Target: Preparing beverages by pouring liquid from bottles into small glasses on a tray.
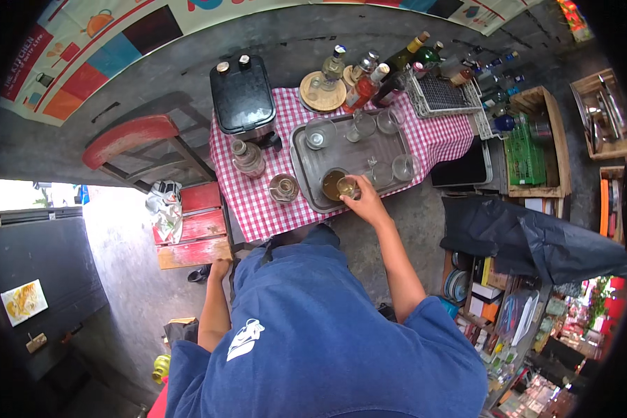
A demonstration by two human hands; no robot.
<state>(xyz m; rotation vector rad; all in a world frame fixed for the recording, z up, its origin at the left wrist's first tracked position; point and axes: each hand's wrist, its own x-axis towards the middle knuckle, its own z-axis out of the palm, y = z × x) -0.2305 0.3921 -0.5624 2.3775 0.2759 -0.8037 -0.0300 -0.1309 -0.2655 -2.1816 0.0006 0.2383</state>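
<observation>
My right hand (364,199) holds a small glass (348,186) with yellowish liquid, tilted beside the rim of a larger glass of brown liquid (332,184). That larger glass stands on the grey serving tray (313,199). Several empty-looking glasses share the tray, one a clear glass (320,134) at its back left. Left of the tray, on the checked tablecloth (251,213), are a glass bottle (248,159) and a glass jar or decanter (283,188). My left hand (220,267) hangs low by the red chair's seat; its fingers are partly hidden, and I cannot tell whether it holds anything.
A black-lidded appliance (243,96) stands at the table's back left. Bottles, a red one (364,89) among them, and a wire basket (444,111) line the back. The red wooden chair (201,224) is at left; a wooden crate (556,141) and shelves are at right.
</observation>
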